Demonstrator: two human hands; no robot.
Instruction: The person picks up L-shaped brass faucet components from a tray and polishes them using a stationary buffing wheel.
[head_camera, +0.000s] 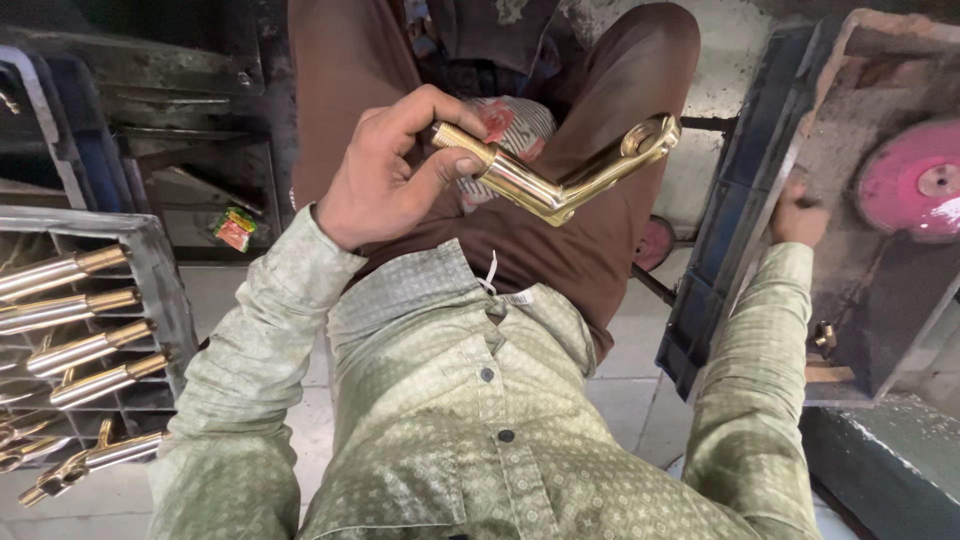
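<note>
My left hand (385, 180) grips one end of a polished brass lever handle (555, 180), holding it above my lap. The handle is bent in an angle and ends in a curled loop at the right. A patterned white-and-red cloth (515, 125) lies on my brown trousers just behind the handle. My right hand (798, 215) is out to the right, fingers curled over the edge of a dark blue machine housing (740, 190). My green patterned sleeves and shirt fill the lower part of the view.
A pink polishing wheel (915, 180) sits inside the housing at the right. At the left stands a grey crate (165, 290) with several brass and silver handles (70, 310) laid in rows. A small green and red wrapper (235, 228) lies on the floor.
</note>
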